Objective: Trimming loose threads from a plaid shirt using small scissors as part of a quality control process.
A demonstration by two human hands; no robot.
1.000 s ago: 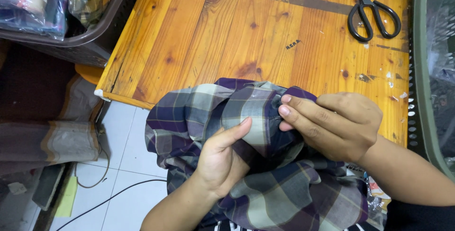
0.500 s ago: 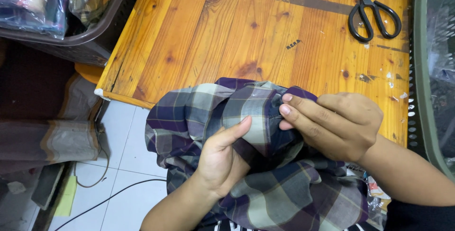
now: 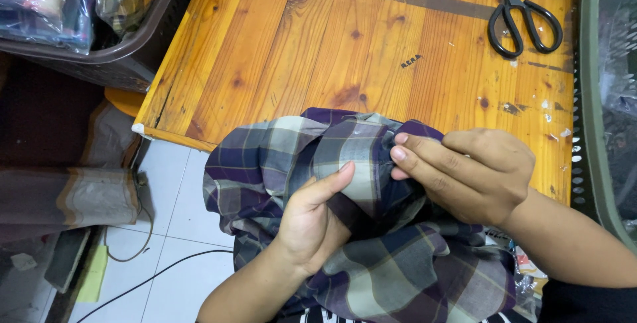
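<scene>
Both hands (image 3: 391,197) gripping plaid cloth (image 3: 279,157) at table edge (image 3: 174,136)

The cloth (image 3: 298,157) lies bunched over the near edge of the table (image 3: 298,44), part on the wood, the rest hanging toward the person. The left hand (image 3: 312,220) is on its near side, the right hand (image 3: 468,174) on its right (fingertips touching the cloth's top fold). Scissors (image 3: 521,11) lie at the table's far right corner, well apart. A basket (image 3: 99,44) stands left of the table, with a cable (image 3: 133,283) on the floor (image 3: 172,230) below.
</scene>
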